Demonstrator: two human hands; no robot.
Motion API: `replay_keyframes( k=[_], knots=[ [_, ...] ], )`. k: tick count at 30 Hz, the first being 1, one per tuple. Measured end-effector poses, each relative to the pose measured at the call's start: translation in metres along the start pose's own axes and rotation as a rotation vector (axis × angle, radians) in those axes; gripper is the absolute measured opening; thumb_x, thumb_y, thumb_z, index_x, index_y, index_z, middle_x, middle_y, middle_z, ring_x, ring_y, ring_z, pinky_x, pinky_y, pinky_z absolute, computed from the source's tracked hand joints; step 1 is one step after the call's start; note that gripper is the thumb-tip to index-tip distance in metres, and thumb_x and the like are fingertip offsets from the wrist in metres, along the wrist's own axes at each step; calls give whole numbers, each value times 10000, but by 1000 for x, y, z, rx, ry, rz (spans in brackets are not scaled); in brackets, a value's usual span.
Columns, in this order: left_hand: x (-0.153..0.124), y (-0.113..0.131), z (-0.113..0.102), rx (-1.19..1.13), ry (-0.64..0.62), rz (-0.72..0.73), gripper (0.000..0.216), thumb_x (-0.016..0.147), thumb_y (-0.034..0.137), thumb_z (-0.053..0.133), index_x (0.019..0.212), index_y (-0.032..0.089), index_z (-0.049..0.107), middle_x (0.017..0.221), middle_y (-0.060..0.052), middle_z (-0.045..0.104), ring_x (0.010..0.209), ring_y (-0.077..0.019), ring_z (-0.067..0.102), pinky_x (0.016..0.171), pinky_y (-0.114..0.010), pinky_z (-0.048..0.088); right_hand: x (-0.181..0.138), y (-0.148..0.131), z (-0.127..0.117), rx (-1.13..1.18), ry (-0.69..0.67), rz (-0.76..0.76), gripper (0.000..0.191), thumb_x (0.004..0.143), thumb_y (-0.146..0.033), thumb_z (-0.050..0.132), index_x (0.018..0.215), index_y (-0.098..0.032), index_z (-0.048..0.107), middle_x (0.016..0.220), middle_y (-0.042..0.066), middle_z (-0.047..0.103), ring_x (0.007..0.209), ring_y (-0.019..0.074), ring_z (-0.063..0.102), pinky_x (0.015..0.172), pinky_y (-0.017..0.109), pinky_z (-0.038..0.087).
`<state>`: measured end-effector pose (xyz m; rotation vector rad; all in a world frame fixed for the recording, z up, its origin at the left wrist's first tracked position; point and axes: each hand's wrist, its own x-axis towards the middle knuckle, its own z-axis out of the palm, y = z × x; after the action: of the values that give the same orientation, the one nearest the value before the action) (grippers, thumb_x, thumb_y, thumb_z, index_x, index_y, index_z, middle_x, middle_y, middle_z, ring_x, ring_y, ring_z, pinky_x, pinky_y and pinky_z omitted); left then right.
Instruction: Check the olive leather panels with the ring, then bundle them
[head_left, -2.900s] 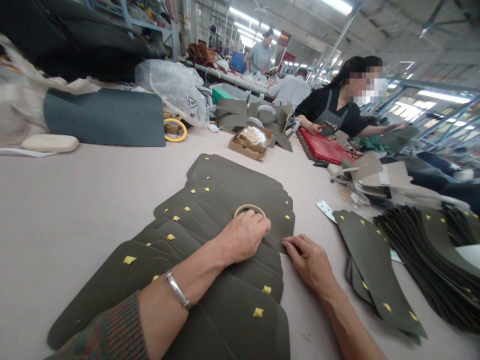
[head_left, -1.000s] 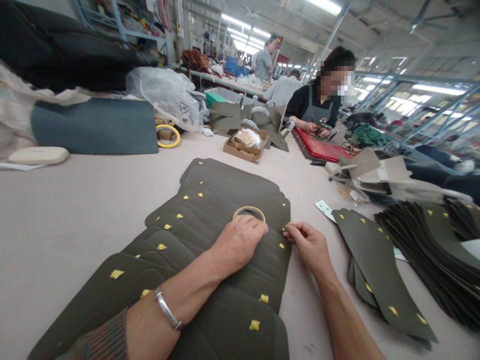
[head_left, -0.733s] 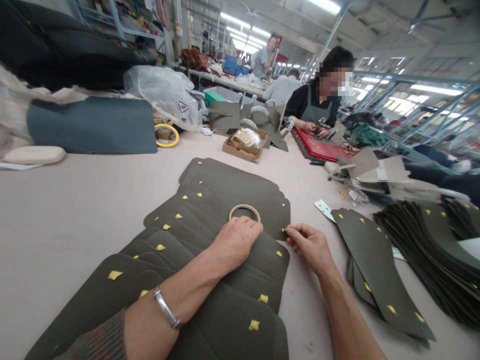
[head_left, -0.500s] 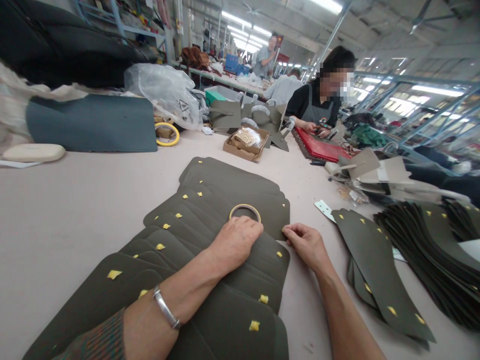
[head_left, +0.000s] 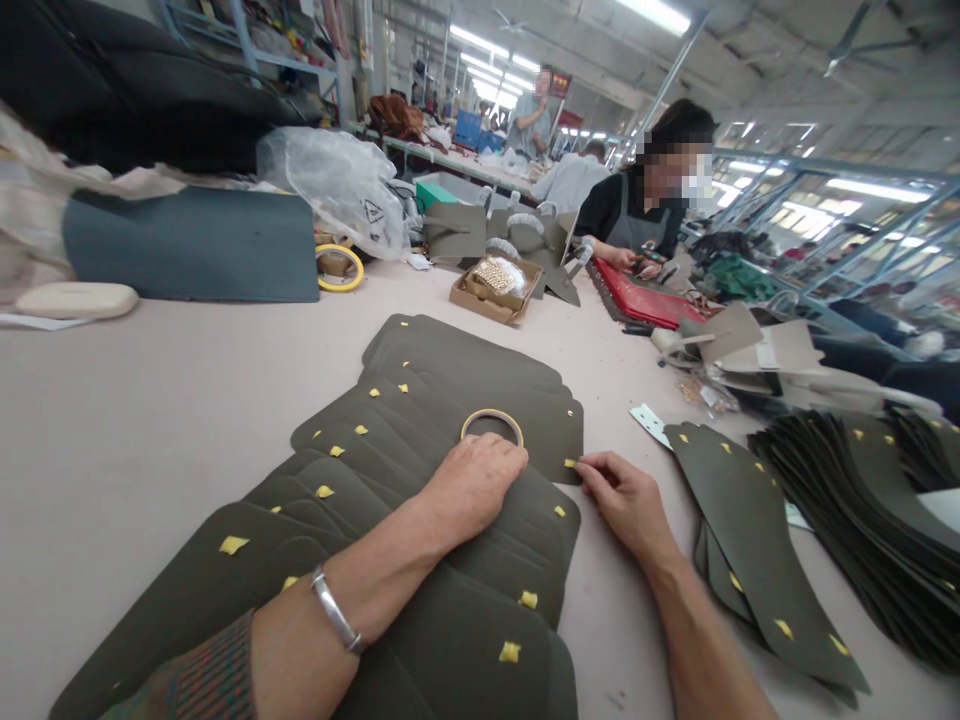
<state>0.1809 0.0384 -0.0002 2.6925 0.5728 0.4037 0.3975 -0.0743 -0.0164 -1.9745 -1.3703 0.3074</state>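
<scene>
Overlapping dark olive panels [head_left: 465, 365] with rounded corners lie fanned out before me, with small yellow tape pieces along their edges. My left hand [head_left: 480, 475] rests closed on the panels, its fingers curled round the near side of a roll of yellow tape [head_left: 493, 414]. Part of that roll is hidden by the hand. At the right edge of the upper panel, my right hand [head_left: 621, 492] has thumb and index pinched at the outer end of a small piece of yellow tape [head_left: 571, 463]. The tape piece lies on that panel's corner.
To the right lie more olive panels [head_left: 750, 520] and a thick stack [head_left: 832, 520]. Farther back are a box of gold-coloured parts [head_left: 499, 280], another tape roll [head_left: 341, 268], a plastic bag [head_left: 330, 185] and a co-worker [head_left: 637, 215] with a red item [head_left: 645, 295].
My right hand has shifted slightly right, uncovering more of the yellow tape piece at the panel's edge. The left hand stays on the roll. The whole view has shifted a little.
</scene>
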Motion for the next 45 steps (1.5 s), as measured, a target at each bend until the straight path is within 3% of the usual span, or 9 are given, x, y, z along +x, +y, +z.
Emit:
replay_keyframes(
  k=[5, 14, 20, 22, 27, 30, 34, 39, 45],
  knots=[
    [-1, 0, -1, 36, -4, -4, 206, 852, 32, 419, 898, 180, 554, 948, -60, 625, 905, -199, 547, 788, -324, 453, 0, -2, 9, -183, 24, -209, 235, 875, -355, 532, 836, -196, 701, 836, 62, 718, 755, 192, 658, 724, 316, 491],
    [-3, 2, -1, 74, 75, -1, 175, 893, 82, 406, 928, 188, 540, 887, -41, 610, 823, -200, 554, 755, -322, 481, 4, -21, 16, -275, 42, 124, 255, 795, -366, 542, 670, -213, 702, 593, 17, 695, 553, 182, 636, 516, 268, 410],
    [-3, 0, 0, -81, 151, 37, 188, 944, 150, 395, 1030, 213, 550, 935, -12, 641, 866, -154, 626, 770, -264, 512, -12, -17, 5, 0, -258, 198, 269, 806, -365, 562, 711, -179, 732, 663, 24, 718, 632, 200, 650, 576, 275, 463],
    [-4, 0, 1, -133, 158, 64, 198, 948, 162, 408, 1065, 223, 555, 952, -8, 663, 897, -144, 645, 791, -253, 522, -14, -17, 2, 68, -280, 169, 298, 833, -380, 549, 721, -174, 733, 672, 22, 715, 646, 197, 648, 588, 274, 474],
    [-4, 1, 3, -188, 216, 122, 305, 941, 186, 459, 1241, 231, 495, 1082, -27, 688, 1000, -154, 655, 909, -298, 524, -17, -32, 4, 153, 34, -47, 227, 855, -352, 586, 948, -187, 710, 864, 46, 727, 760, 187, 657, 682, 285, 513],
    [-4, 2, 4, -154, 203, 105, 424, 942, 206, 476, 1353, 233, 378, 1128, -46, 684, 993, -173, 669, 870, -317, 548, -17, -46, 11, 138, 58, -284, 182, 875, -256, 573, 1017, -208, 675, 965, 57, 710, 822, 172, 651, 735, 291, 520],
    [-4, 4, 4, -124, 173, 85, 389, 943, 220, 480, 1318, 205, 376, 1084, -58, 698, 944, -196, 690, 794, -314, 562, -14, -58, 18, 68, 49, -474, 167, 885, -167, 536, 1003, -211, 646, 949, 60, 697, 867, 170, 648, 779, 302, 521],
    [-4, 6, 2, -121, 133, 66, 320, 931, 195, 493, 1241, 207, 412, 1011, -31, 704, 910, -191, 693, 736, -283, 544, -14, -59, 24, -39, 84, -527, 130, 876, -136, 506, 853, -205, 614, 776, 27, 665, 713, 139, 625, 660, 256, 498],
    [-3, 7, 0, -110, 113, 49, 64, 941, 208, 465, 946, 209, 528, 861, 6, 685, 818, -171, 677, 672, -254, 501, -20, -58, 29, -83, 146, -452, 128, 823, -137, 518, 759, -190, 615, 682, 9, 642, 607, 124, 596, 589, 236, 464]
  ],
)
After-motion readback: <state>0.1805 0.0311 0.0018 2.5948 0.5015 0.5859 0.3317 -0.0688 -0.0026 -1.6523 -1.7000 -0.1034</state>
